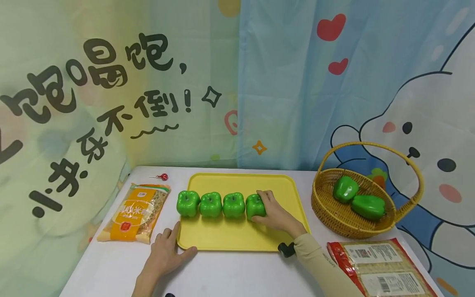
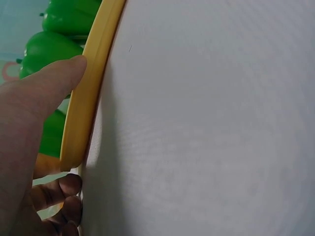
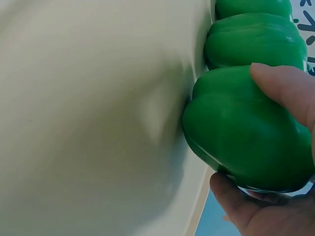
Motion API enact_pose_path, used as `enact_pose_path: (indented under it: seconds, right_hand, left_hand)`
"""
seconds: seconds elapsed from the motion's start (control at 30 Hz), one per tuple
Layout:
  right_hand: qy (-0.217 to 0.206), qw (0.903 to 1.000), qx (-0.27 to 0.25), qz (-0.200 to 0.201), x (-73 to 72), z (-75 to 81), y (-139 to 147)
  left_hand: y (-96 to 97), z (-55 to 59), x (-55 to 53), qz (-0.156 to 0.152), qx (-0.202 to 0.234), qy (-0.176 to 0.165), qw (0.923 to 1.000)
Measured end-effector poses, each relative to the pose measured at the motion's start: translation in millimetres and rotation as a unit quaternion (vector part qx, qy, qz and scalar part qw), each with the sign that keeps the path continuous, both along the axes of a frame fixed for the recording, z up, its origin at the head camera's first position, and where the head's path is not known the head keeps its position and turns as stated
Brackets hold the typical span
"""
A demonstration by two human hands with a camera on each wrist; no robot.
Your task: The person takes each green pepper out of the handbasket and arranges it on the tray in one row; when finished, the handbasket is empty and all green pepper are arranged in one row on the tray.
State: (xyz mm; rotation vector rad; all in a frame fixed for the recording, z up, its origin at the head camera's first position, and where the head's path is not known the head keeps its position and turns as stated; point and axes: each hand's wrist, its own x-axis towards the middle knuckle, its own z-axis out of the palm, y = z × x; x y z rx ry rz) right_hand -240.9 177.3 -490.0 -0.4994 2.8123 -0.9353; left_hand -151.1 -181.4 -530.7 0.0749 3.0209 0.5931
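Observation:
Several green bell peppers [image 1: 210, 205] stand in a row across the yellow tray [image 1: 237, 239]. My right hand [image 1: 276, 212] grips the rightmost bell pepper [image 3: 246, 128], thumb on one side and fingers on the other. In the right wrist view this pepper touches or nearly touches its neighbour [image 3: 256, 42]. At the tray's near left corner is my left hand [image 1: 165, 251], its thumb and index finger spread along two sides. The left wrist view shows that thumb [image 2: 64, 76] resting straight against the tray rim [image 2: 81, 123], the other fingers loosely bent beside the corner.
A wicker basket [image 1: 350, 227] with a tall handle holds two green peppers [image 1: 367, 207] at the right. In front of it lies a red-edged packet [image 1: 382, 264]. An orange packet [image 1: 130, 214] lies left of the tray, with a small red item [image 1: 163, 177] behind.

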Motion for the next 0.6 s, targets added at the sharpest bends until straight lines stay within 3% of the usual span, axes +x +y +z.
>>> enact_pose_path:
  seconds: [0.6]
  right_hand:
    - [0.0, 0.9999, 0.009, 0.007, -1.9, -0.3, -2.1]
  left_hand:
    - [1.1, 1.0, 0.6, -0.001, 0.004, 0.006, 1.0]
